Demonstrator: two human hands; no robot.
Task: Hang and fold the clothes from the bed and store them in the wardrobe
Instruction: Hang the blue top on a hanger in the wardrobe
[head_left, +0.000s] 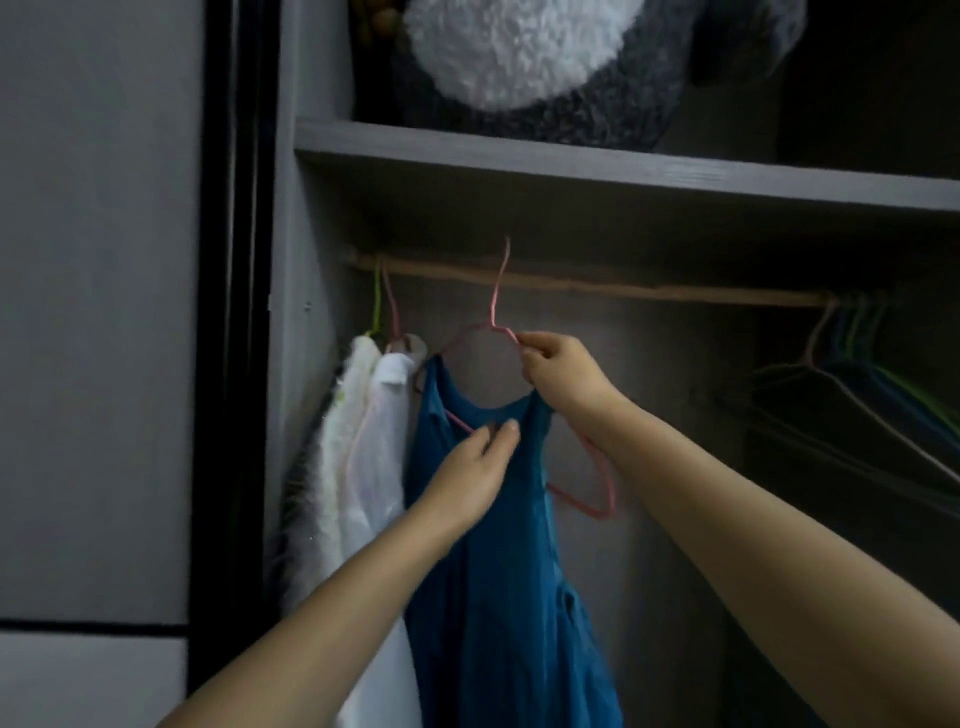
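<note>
A blue sleeveless garment (498, 571) hangs on a pink wire hanger (592, 499) inside the open wardrobe. My right hand (563, 371) pinches the hanger just below its hook, which reaches up to the wooden rail (649, 288); whether the hook sits on the rail is unclear. My left hand (467, 478) holds the blue fabric near the neckline. The hanger's right shoulder sticks out bare beside the garment.
Two white garments (363, 441) hang at the rail's left end. Several empty coloured hangers (857, 374) hang at the right end. A shelf (623, 171) above carries a grey and white plush item (530, 57). A grey door panel (98, 312) stands to the left.
</note>
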